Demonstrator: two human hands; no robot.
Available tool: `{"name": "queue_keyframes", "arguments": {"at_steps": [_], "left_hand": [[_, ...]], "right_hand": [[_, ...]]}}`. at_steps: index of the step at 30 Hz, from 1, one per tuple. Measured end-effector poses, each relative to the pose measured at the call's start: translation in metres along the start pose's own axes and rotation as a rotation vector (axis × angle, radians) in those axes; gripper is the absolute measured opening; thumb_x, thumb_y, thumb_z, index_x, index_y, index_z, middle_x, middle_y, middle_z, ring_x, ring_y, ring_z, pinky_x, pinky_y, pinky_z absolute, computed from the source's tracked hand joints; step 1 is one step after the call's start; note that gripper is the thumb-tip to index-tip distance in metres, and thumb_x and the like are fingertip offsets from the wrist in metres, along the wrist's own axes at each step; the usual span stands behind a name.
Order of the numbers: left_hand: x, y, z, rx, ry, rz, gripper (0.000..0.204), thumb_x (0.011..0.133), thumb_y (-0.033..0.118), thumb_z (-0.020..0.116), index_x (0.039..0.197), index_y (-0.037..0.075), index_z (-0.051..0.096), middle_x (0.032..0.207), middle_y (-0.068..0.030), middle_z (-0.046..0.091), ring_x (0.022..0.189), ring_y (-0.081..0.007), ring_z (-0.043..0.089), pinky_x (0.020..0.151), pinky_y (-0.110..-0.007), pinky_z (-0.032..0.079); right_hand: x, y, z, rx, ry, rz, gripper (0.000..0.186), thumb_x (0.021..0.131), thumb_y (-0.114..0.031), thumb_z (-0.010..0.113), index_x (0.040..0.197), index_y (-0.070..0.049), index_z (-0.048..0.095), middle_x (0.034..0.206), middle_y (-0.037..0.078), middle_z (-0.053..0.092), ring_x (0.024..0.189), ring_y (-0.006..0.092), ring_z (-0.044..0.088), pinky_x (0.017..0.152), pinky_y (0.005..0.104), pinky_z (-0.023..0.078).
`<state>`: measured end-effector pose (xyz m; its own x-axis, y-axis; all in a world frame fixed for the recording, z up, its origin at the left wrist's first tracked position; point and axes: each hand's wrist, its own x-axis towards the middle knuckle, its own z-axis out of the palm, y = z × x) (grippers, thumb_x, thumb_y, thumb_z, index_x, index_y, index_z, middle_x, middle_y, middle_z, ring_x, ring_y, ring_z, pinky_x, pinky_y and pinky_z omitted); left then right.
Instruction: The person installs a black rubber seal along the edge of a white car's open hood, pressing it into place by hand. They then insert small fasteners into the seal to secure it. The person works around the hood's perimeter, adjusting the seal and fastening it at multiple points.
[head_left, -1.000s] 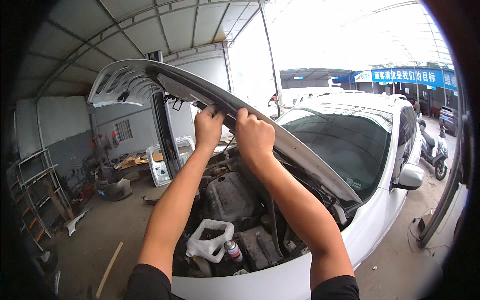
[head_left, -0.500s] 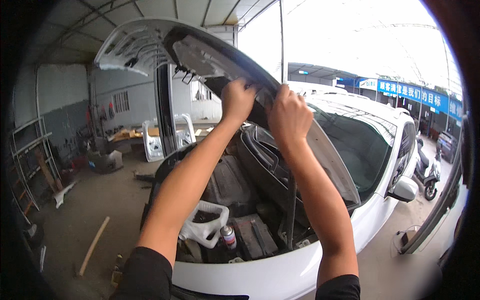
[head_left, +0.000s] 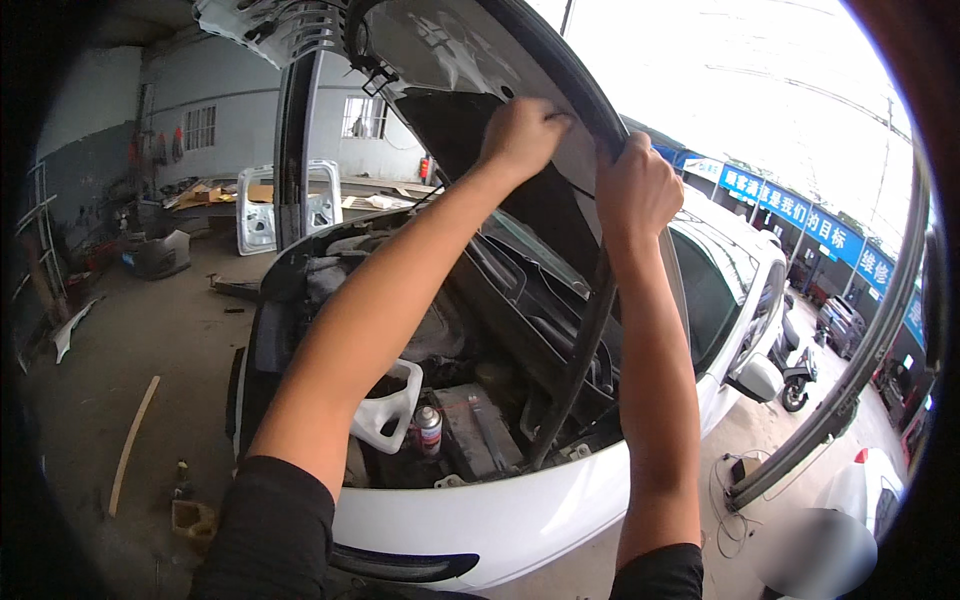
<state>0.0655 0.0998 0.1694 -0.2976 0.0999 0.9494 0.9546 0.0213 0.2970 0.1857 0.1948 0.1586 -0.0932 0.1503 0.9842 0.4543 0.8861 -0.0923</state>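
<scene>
A white car's hood (head_left: 460, 45) is raised over the engine bay, its underside facing me. My right hand (head_left: 642, 190) is wrapped round the hood's edge, where a dark rubber strip (head_left: 592, 90) runs along. To its left, my left hand (head_left: 525, 138) is closed against the underside; what its fingertips pinch, if anything, is too small to make out. A dark support strut (head_left: 575, 385) slants up from the fender to the hood, partly behind my right forearm. Below my arms, an aerosol can (head_left: 428, 432) stands beside a white plastic housing (head_left: 400, 410) and the battery (head_left: 475, 430).
The white front fender (head_left: 500, 525) lies nearest me. A white door shell (head_left: 258, 215) leans by a dark post (head_left: 296, 150). A wooden strip (head_left: 134, 440) and a loose bumper (head_left: 155, 257) lie on the left floor. At right are the side mirror (head_left: 757, 378) and a scooter (head_left: 797, 360).
Both hands have moved up and right in the picture, a little farther apart. More of the engine bay shows under the hood. The view has also shifted and tilted.
</scene>
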Motion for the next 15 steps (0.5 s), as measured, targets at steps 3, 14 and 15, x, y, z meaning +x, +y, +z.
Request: {"name": "queue_keyframes", "arguments": {"at_steps": [3, 14, 15], "left_hand": [[-0.058, -0.018, -0.005, -0.435, -0.244, -0.6, 0.027, 0.088, 0.024, 0.061, 0.084, -0.002, 0.064, 0.063, -0.0087, 0.056, 0.053, -0.0203, 0.053, 0.05, -0.038, 0.041], [-0.237, -0.092, -0.055, -0.797, -0.58, -1.12, 0.023, 0.095, 0.021, 0.05, 0.086, 0.004, 0.063, 0.063, -0.0029, 0.055, 0.045, -0.0108, 0.043, 0.041, -0.025, 0.034], [-0.229, -0.092, -0.055, -0.628, -0.566, -0.856, 0.025, 0.097, 0.024, 0.049, 0.09, 0.004, 0.063, 0.068, -0.0044, 0.058, 0.051, -0.0117, 0.047, 0.046, -0.027, 0.037]], "right_hand": [[-0.002, 0.009, 0.002, -0.049, 0.107, 0.0, 0.028, 0.079, -0.032, 0.066, 0.083, -0.005, 0.061, 0.078, 0.014, 0.067, 0.08, 0.0322, 0.066, 0.072, 0.0436, 0.048], [0.003, -0.003, 0.003, 0.017, -0.006, 0.083, 0.031, 0.078, -0.032, 0.067, 0.089, -0.003, 0.062, 0.083, 0.017, 0.068, 0.081, 0.0339, 0.067, 0.077, 0.0442, 0.047], [0.004, -0.004, 0.0, 0.008, -0.013, 0.073, 0.033, 0.079, -0.033, 0.067, 0.089, -0.003, 0.062, 0.083, 0.017, 0.068, 0.08, 0.0341, 0.067, 0.077, 0.0445, 0.047]]}}
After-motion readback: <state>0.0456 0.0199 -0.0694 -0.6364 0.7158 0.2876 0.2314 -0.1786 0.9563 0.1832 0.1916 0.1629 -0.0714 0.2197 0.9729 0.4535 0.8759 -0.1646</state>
